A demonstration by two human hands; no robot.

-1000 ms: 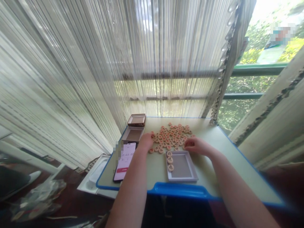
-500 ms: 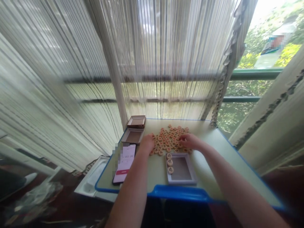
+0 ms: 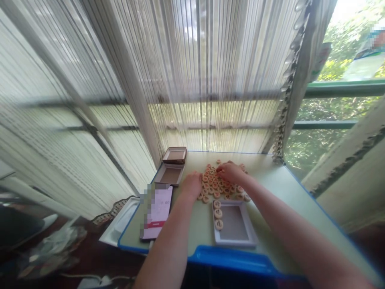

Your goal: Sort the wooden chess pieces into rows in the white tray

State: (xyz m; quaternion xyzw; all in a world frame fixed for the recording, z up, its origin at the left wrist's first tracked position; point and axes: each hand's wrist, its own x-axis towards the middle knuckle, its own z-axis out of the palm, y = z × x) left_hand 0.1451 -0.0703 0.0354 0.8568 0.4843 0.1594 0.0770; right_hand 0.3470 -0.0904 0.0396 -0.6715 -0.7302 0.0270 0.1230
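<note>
A pile of round wooden Chinese chess pieces (image 3: 215,186) with printed characters lies spread on the table. At the pile's left edge rests my left hand (image 3: 193,184), its fingers curled in toward the pieces and mostly hidden by the back of the hand. My right hand (image 3: 231,172) reaches over the upper part of the pile, fingertips bent together and down among the pieces. Whatever is between those fingertips is too small to make out. Nearer me is a shallow white box (image 3: 236,224), with 3 chess pieces (image 3: 218,214) in a column along its left side.
A phone (image 3: 158,214) with a lit screen lies at the table's left. Behind it are an open shallow box (image 3: 169,175) and another brown-edged box (image 3: 175,155). The table (image 3: 279,180) has a blue rim, and string curtains (image 3: 210,80) hang beyond it.
My right hand has moved left and farther away across the pile. My left hand stays at the pile's left edge. The view has shifted slightly; the box still holds the same pieces.
</note>
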